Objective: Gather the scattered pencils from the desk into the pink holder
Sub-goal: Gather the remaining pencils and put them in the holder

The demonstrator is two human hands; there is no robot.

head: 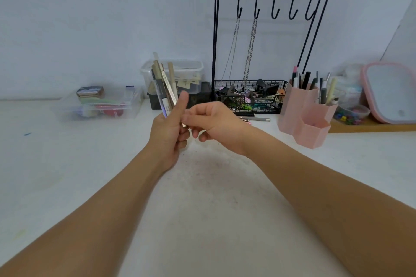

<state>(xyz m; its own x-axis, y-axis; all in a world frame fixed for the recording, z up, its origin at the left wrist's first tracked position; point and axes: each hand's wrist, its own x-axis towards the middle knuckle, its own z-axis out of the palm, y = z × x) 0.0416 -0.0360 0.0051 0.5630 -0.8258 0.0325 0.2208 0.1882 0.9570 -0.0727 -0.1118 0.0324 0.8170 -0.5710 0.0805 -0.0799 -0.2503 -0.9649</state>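
Note:
My left hand (pixel 167 137) grips a bundle of several pencils (pixel 165 84) upright above the middle of the desk, thumb raised along them. My right hand (pixel 209 121) is just to its right, fingers curled, pinching the lower end of one pencil in the bundle. The pink holder (pixel 299 110), made of hexagonal cups, stands at the right with several pens and pencils in its taller cups. Two or three pencils (pixel 254 118) still lie on the desk between the wire basket and the holder.
A black hook stand with a wire basket (pixel 249 94) full of clips stands behind my hands. Clear plastic boxes (pixel 99 105) sit at the back left and centre. A pink-framed mirror (pixel 389 92) leans at the far right on a wooden board.

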